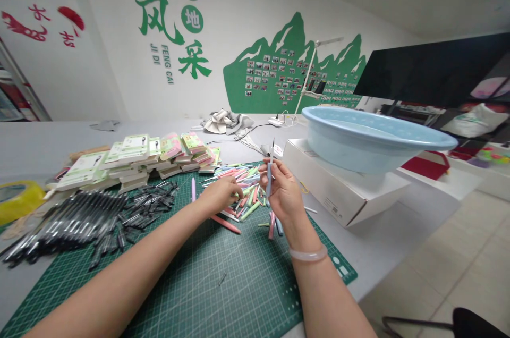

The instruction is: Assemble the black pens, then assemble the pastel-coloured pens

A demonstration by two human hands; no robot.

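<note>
In my right hand [285, 189] a light blue pen barrel [269, 178] stands upright, with a thin refill [272, 149] rising from its top. My left hand [223, 194] is over the pile of pastel pen parts [249, 194], fingers curled down; what they pinch, if anything, is hidden. Just below it lies a coral pen barrel [227, 224] on the green cutting mat [191, 285]. A pink pen part [272, 225] is beneath my right hand, beside a blue one. To the left of my left hand lies a purple barrel [193, 189].
Black pens [79, 216] and loose black caps [151, 202] cover the left side, with stacked small boxes [131, 154] behind. Yellow tape [19, 200] sits far left. A blue basin [370, 138] rests on a white box [338, 189] at right. Cloths [227, 121] lie behind.
</note>
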